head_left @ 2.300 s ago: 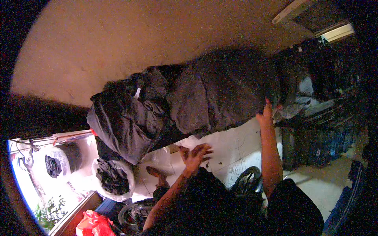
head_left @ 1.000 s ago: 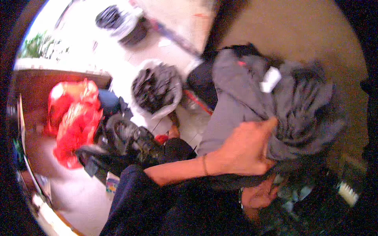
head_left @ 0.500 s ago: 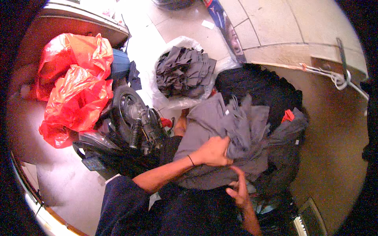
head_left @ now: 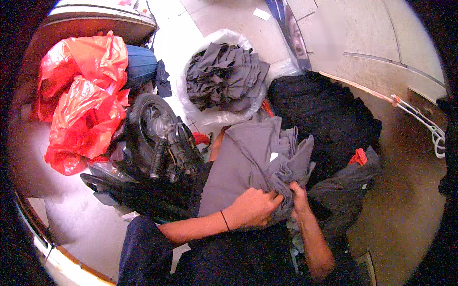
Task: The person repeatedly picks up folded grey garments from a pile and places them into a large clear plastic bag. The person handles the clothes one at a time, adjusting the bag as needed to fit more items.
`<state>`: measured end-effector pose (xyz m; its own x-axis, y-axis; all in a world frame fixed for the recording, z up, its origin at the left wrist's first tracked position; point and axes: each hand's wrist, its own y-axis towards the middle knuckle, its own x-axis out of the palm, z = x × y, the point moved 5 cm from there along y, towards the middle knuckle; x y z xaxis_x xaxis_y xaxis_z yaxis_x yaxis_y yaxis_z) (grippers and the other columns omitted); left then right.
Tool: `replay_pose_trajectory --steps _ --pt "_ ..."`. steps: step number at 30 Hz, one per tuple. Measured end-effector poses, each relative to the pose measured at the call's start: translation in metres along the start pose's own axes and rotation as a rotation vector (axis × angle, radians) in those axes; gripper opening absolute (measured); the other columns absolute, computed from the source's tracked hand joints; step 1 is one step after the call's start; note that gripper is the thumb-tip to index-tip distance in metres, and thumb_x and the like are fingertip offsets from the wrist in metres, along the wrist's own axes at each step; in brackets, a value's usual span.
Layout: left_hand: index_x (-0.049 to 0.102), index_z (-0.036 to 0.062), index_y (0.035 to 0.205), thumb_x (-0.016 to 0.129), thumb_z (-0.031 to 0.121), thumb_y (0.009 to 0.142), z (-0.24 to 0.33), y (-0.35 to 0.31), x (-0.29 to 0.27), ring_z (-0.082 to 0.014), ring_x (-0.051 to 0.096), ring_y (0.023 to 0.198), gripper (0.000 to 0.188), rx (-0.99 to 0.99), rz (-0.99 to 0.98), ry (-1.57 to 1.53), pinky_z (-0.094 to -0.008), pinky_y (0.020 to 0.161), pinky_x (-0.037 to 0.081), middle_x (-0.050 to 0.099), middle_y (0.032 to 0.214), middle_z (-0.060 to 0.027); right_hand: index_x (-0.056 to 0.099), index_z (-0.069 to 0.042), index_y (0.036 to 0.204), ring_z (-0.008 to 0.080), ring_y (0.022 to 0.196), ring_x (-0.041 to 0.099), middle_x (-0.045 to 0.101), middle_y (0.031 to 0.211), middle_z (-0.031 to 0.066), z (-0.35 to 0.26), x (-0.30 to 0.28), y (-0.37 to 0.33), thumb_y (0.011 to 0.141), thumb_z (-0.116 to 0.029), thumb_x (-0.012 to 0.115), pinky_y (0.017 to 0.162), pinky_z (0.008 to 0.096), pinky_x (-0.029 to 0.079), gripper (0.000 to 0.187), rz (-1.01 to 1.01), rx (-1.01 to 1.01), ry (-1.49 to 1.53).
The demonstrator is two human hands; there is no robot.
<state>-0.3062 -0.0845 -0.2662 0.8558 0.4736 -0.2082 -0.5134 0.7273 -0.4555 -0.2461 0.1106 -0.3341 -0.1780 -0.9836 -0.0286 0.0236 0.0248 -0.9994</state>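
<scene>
Grey cloth (head_left: 238, 157) lies in layers across my lap, with a small white tag (head_left: 273, 157) on it. My left hand (head_left: 255, 207), a thin dark band at its wrist, has its fingers closed on a bunched edge of this cloth. Close by on the right, my right hand (head_left: 299, 198) pinches the same gathered folds between thumb and fingers. Part of the fingertips is hidden in the folds. Beside the lap on the right hangs more dark grey cloth (head_left: 341, 195) with a red piece (head_left: 358, 157) at its top.
Ahead stands a clear plastic bag (head_left: 229, 35) full of dark grey cloth pieces (head_left: 224, 76). A black cloth heap (head_left: 324, 114) lies to its right. On the left are a small wheeled machine (head_left: 155, 124), red plastic bags (head_left: 86, 114) and a blue bin (head_left: 140, 64). White cord (head_left: 415, 114) hangs far right.
My right hand has risen from below the cloth, its fingers apart, and now grips the folds. The left hand has shifted slightly down and left, and the cloth is more bunched. The view has shifted.
</scene>
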Motion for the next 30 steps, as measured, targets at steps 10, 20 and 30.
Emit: replay_pose_trajectory --steps 10,20,30 --pt "0.057 0.0104 0.143 0.079 0.016 0.084 -0.269 0.035 -0.103 -0.0359 0.055 0.131 0.063 -0.3 0.893 0.067 -0.0521 0.114 0.039 0.06 0.138 -0.0186 0.057 -0.004 0.14 0.0359 0.119 0.063 0.064 0.133 0.0176 0.033 -0.185 0.029 0.082 -0.023 0.075 0.107 0.0493 0.049 0.064 0.401 -0.081 0.153" --pt "0.055 0.0132 0.134 0.073 0.001 0.076 -0.551 0.083 -0.126 -0.0405 0.065 0.115 0.063 -0.316 0.794 0.463 -0.0471 0.093 0.057 0.062 0.128 -0.0183 0.052 -0.002 0.142 0.0363 0.127 0.057 0.059 0.138 0.0177 0.051 -0.129 0.064 0.074 -0.024 0.085 0.112 0.0494 0.044 0.078 0.475 -0.026 -0.171" --pt "0.047 0.0003 0.128 0.076 0.004 0.074 -0.583 -0.02 -0.141 -0.0494 0.059 0.115 0.061 -0.485 1.129 0.146 -0.0509 0.099 0.05 0.059 0.119 -0.0252 0.048 -0.001 0.144 0.0367 0.135 0.051 0.054 0.144 0.0178 -0.091 0.136 0.259 0.067 -0.025 0.095 0.116 0.0494 0.04 0.094 0.17 -0.78 -0.672"
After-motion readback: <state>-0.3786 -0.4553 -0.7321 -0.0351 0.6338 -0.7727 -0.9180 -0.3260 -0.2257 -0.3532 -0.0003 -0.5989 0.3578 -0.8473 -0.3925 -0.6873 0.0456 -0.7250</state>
